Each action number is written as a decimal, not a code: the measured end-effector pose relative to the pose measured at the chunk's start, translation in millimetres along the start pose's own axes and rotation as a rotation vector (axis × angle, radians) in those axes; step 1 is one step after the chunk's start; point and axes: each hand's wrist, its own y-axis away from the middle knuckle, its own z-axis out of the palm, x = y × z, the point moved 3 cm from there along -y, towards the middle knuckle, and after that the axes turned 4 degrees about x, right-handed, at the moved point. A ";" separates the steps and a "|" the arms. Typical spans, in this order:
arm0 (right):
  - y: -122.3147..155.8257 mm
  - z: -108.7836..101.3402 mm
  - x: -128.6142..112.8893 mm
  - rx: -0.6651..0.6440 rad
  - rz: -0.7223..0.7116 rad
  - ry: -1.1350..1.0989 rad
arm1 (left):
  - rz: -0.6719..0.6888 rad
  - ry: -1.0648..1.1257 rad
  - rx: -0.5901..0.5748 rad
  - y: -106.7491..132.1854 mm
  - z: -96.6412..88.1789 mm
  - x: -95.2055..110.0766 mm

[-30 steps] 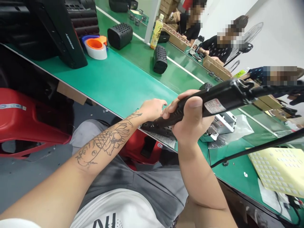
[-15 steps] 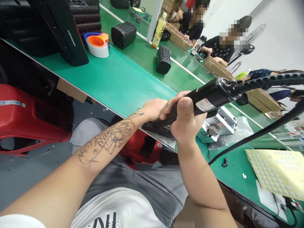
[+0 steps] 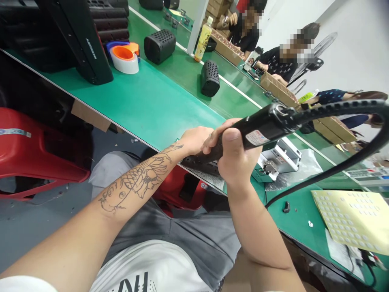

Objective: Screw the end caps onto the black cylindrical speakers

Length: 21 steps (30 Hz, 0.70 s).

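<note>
My right hand is wrapped round a black electric screwdriver, whose tip points down-left at a black perforated part lying at the near edge of the green bench. A thick black cable runs off the tool to the right. My tattooed left hand rests on the black part and holds it down; its fingers are largely hidden behind the tool.
Two black speaker housings stand on the belt. An orange-and-white tape dispenser and a black stack sit far left. A white metal fixture and a yellow sticker sheet lie right. Other people work across the bench.
The screwdriver's rear end has dropped and swung slightly left, and its cable now curves down more steeply. My left hand has stayed on the black part.
</note>
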 end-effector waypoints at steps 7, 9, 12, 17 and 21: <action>-32.6 -103.2 -36.9 0.578 -0.236 0.415 | -0.054 0.076 0.146 -5.6 12.3 -17.8; -36.5 -149.2 -35.8 0.729 -0.240 0.585 | -0.048 0.142 0.205 -8.8 15.4 -24.1; -32.8 -210.2 -22.1 0.864 -0.177 0.710 | -0.030 0.345 0.305 -13.6 21.2 -35.1; -18.3 -261.0 7.5 0.915 -0.138 0.703 | -0.090 0.708 0.380 3.4 30.3 -73.4; -11.3 -266.4 17.6 0.851 -0.120 0.655 | 0.136 0.518 0.112 43.8 26.0 -100.9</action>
